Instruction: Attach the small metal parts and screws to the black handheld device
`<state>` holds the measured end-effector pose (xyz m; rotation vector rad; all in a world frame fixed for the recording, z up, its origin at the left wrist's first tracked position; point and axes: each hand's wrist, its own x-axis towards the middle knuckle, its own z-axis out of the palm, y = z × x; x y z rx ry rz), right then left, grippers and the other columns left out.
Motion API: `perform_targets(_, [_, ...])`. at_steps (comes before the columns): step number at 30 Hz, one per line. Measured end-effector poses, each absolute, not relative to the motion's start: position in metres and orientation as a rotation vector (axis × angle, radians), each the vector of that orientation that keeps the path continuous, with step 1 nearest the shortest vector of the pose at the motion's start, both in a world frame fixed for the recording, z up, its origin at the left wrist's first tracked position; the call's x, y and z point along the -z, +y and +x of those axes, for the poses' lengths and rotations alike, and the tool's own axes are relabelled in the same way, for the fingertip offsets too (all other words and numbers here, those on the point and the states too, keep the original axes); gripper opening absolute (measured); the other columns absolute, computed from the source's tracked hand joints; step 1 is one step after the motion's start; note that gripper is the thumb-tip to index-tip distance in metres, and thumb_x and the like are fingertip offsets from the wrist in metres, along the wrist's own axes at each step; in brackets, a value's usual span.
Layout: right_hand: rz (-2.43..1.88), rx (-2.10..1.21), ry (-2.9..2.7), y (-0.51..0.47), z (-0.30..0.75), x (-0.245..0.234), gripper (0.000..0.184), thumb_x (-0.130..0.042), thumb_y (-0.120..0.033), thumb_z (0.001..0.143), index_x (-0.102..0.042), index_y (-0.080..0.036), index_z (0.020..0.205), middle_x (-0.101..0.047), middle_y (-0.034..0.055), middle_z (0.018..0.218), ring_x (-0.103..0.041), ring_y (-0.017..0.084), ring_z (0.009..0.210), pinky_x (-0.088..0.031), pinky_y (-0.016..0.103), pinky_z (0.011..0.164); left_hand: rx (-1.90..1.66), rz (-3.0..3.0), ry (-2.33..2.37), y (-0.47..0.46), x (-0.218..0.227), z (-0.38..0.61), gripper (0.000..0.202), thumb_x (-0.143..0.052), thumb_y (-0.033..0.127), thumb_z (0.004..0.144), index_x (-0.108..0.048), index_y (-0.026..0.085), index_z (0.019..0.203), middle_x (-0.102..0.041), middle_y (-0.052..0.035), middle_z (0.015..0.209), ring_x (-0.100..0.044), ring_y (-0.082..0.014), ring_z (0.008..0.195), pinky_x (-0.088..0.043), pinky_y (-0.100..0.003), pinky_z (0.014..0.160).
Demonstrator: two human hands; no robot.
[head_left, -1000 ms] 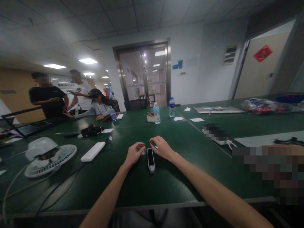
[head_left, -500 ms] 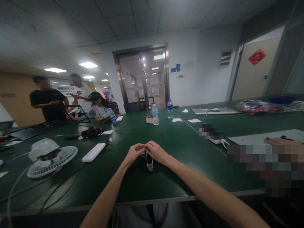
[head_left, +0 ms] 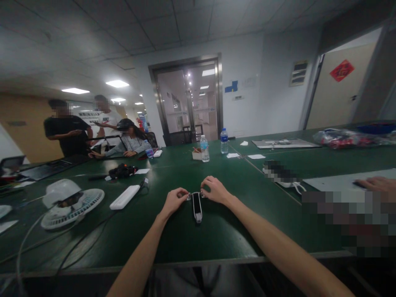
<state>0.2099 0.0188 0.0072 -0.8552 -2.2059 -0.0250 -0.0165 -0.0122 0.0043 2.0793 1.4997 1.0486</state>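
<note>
A small black device with a silver end lies lengthwise on the green table in front of me. My left hand rests at its far left corner, fingers pinched on a small pale piece I cannot make out. On the other side, my right hand pinches at the far right corner in the same way. Both hands touch the device's far end.
A white desk fan lies at the left with cables trailing forward. A white power strip sits beside it. Two water bottles stand farther back. Three people are at the far left. Another person's hand rests at the right.
My hands came together over the device's far end half a second ago, then parted again to its two corners. The view shifted slightly.
</note>
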Motion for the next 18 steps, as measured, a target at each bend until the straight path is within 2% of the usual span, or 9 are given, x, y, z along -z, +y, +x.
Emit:
perform_targets(6, [-0.947,-0.246,-2.308,0.032,0.220,0.011,0.009,-0.058,-0.025,0.078,-0.061,-0.017,0.077,-0.058,0.0031,0.079,-0.051,0.014,0.076,-0.039,0.026,0.071,-1.034,2.119,1.487,-0.008,0.000,-0.017,0.019,-0.059,0.032,0.074,-0.066,0.019,0.086,-0.068,-0.0008,0.084,-0.057,-0.0134,0.066,-0.045,-0.024,0.062])
perform_targets(10, [-0.957,-0.291,-2.301,0.035,0.216,0.013,0.009,-0.058,-0.025,0.077,-0.059,-0.016,0.075,-0.058,0.0022,0.076,-0.050,0.013,0.072,-0.037,0.025,0.068,-1.028,2.084,1.472,-0.007,-0.002,-0.017,0.019,-0.059,0.029,0.073,-0.065,0.018,0.089,-0.068,-0.0019,0.089,-0.060,-0.0142,0.070,-0.047,-0.026,0.067])
perform_targets(13, [-0.944,-0.326,-2.291,0.036,0.216,0.013,0.010,-0.058,-0.026,0.077,-0.059,-0.016,0.079,-0.057,0.0014,0.076,-0.049,0.013,0.071,-0.037,0.026,0.067,-1.004,2.060,1.465,-0.009,-0.005,-0.016,0.020,-0.061,0.030,0.073,-0.065,0.019,0.089,-0.068,-0.0026,0.090,-0.061,-0.0151,0.073,-0.049,-0.027,0.068])
perform_targets(18, [-0.901,-0.325,-2.298,0.034,0.217,0.012,0.007,-0.058,-0.021,0.076,-0.060,-0.017,0.081,-0.057,0.0008,0.075,-0.049,0.013,0.072,-0.037,0.026,0.068,-0.979,2.045,1.436,-0.008,-0.004,-0.017,0.020,-0.061,0.029,0.072,-0.066,0.019,0.088,-0.068,-0.0029,0.089,-0.061,-0.0152,0.071,-0.048,-0.027,0.066])
